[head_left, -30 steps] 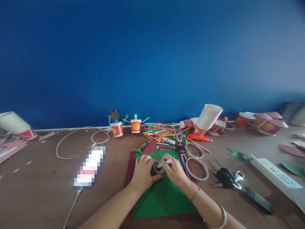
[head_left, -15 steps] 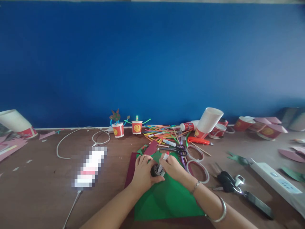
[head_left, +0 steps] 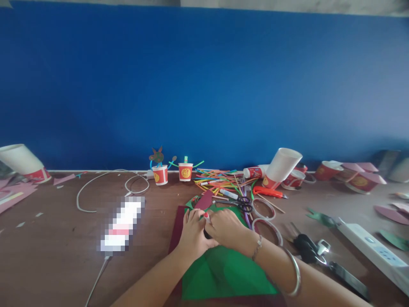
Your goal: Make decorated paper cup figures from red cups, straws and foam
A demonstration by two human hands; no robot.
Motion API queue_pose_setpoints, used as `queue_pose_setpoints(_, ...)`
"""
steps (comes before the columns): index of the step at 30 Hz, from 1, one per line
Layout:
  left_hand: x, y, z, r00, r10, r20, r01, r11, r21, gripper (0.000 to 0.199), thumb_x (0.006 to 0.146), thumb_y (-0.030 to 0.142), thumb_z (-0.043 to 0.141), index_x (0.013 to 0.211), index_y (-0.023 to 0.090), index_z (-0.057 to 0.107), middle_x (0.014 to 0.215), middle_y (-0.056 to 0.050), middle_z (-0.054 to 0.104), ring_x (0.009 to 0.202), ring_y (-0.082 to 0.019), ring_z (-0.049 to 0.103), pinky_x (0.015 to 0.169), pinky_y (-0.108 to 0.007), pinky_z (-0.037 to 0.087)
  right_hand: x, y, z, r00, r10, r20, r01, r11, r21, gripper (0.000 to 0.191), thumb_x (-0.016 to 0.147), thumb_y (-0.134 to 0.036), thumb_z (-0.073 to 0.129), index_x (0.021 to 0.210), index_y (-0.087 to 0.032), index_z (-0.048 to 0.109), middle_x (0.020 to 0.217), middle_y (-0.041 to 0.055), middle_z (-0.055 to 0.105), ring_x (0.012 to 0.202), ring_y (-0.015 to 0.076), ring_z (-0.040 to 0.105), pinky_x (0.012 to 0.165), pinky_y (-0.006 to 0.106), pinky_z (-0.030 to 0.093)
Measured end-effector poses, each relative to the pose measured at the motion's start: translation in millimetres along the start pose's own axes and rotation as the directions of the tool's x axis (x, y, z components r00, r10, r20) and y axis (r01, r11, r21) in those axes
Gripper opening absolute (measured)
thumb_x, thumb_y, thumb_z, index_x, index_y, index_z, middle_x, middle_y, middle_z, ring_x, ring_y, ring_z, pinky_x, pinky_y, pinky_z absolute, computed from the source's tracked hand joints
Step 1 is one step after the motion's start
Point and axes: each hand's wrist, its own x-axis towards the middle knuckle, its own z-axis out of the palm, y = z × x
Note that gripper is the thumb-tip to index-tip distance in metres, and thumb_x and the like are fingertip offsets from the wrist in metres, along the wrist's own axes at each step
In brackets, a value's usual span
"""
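My left hand (head_left: 194,233) curls round a small dark round object (head_left: 207,235) on the green sheet (head_left: 233,277). That object is mostly covered by my fingers, and I cannot make out its kind. My right hand (head_left: 227,228) grips a white marker with a red end (head_left: 206,216), held over the round object. Where the marker's tip touches is hidden behind my right hand. Under the green sheet lies a dark red sheet (head_left: 176,230). Just beyond my hands are black-handled scissors (head_left: 244,204) and a dark red paper piece (head_left: 204,199).
Colourful sticks (head_left: 214,181) lie by the blue wall, near two decorated paper cups, one (head_left: 185,172) with green arms. Right of my hands are tape rolls (head_left: 263,209), an orange cutter (head_left: 268,192), keys (head_left: 305,247) and a power strip (head_left: 373,247). A phone (head_left: 123,224) lies left.
My right hand has shifted left and turned over the round object, now covering more of it. The marker's red end has moved left, close to my left fingers. The view has shifted slightly.
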Motion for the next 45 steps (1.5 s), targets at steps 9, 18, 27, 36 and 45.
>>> queue_pose_setpoints(9,0,3,-0.6,0.998,-0.051,0.033,0.052,0.998,-0.041,0.041,0.059,0.033,0.072,0.097,0.027,0.058,0.108,-0.004,0.057,0.113,-0.026,0.047,0.106,-0.05,0.019,-16,-2,32,0.964,0.106,-0.242,-0.064,0.983,0.174,0.017,0.083,-0.014,0.047,0.093,-0.016,0.059,0.075,0.0056,0.064,0.072,0.0189,0.056,0.067,0.031,0.034)
queue_pose_setpoints(18,2,8,-13.4,0.992,-0.049,0.115,0.063,0.99,-0.123,0.037,0.063,0.044,0.07,0.095,0.029,0.06,0.106,-0.003,0.057,0.115,-0.026,0.044,0.106,-0.052,0.017,-36,9,53,0.927,0.097,-0.362,0.118,0.842,0.527,0.015,0.089,-0.017,0.038,0.087,-0.02,0.053,0.085,0.0039,0.059,0.079,0.0171,0.05,0.076,0.032,0.037)
queue_pose_setpoints(27,2,4,-12.8,0.994,-0.04,0.097,0.051,0.992,-0.113,0.054,0.049,0.052,0.079,0.095,0.029,0.063,0.108,-0.004,0.055,0.114,-0.03,0.044,0.103,-0.053,0.023,-18,30,67,0.864,0.497,-0.076,-0.008,0.166,0.986,0.033,0.083,-0.044,0.044,0.065,-0.018,0.054,0.057,-0.0015,0.047,0.057,0.0134,0.044,0.055,0.025,0.035)
queue_pose_setpoints(36,6,2,-22.9,0.995,-0.092,-0.039,0.079,0.96,-0.267,0.032,0.068,0.041,0.07,0.092,0.021,0.062,0.094,-0.007,0.062,0.094,-0.025,0.056,0.083,-0.039,0.045,-6,35,80,0.702,0.709,0.063,0.255,-0.333,0.908,0.033,0.078,-0.048,0.056,0.093,-0.019,0.058,0.075,0.0027,0.062,0.067,0.0163,0.056,0.065,0.029,0.044)
queue_pose_setpoints(45,12,-48,-25.7,0.92,-0.281,-0.272,0.304,0.952,0.043,0.045,0.079,0.024,0.052,0.124,0.017,0.048,0.116,-0.013,0.059,0.11,-0.032,0.049,0.091,-0.048,0.04,-14,28,75,0.732,0.676,-0.079,0.212,-0.117,0.97,0.026,0.079,-0.044,0.058,0.083,-0.018,0.059,0.079,0.0039,0.062,0.08,0.019,0.057,0.076,0.029,0.044)
